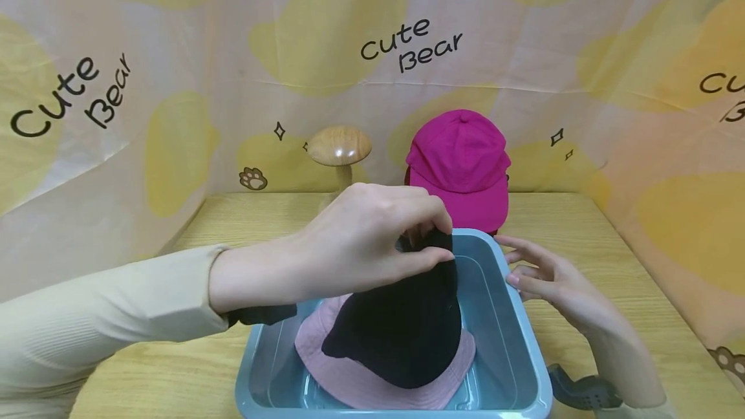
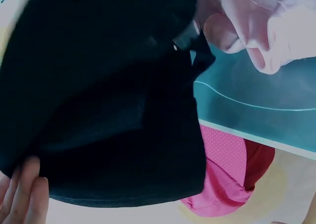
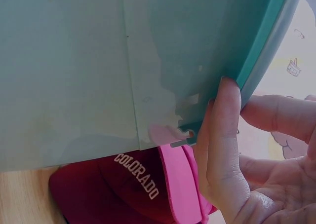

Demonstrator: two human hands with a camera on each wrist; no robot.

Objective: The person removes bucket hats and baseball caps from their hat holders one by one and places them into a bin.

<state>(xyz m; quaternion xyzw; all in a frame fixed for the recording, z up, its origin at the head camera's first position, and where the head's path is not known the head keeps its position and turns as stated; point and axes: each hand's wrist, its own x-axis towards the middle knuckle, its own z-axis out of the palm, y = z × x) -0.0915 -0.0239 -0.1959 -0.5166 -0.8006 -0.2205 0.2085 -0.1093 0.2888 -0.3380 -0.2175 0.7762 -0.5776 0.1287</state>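
Mushroom-shaped stand (image 1: 339, 146), back edge of desk (image 1: 582, 231): lower stem hidden behind left hand (image 1: 363, 235). Red cap (image 3: 111, 192), same edge: nearly all covered by magenta cap (image 1: 460, 154) in head view, partly blocked by tub (image 1: 531, 335) in right wrist view. Tub's far left corner masked by left hand. Pink brimmed hat (image 1: 372, 385): middle hidden under black hat (image 1: 401, 335), whose seams are lost in dark. Backdrop lettering (image 1: 722, 85), right: cut off.

My head and wrist cameras.
The first faced forward and down; the wrist views, nearer, shared its blue tub (image 1: 491, 328) and pink cap (image 1: 458, 160).
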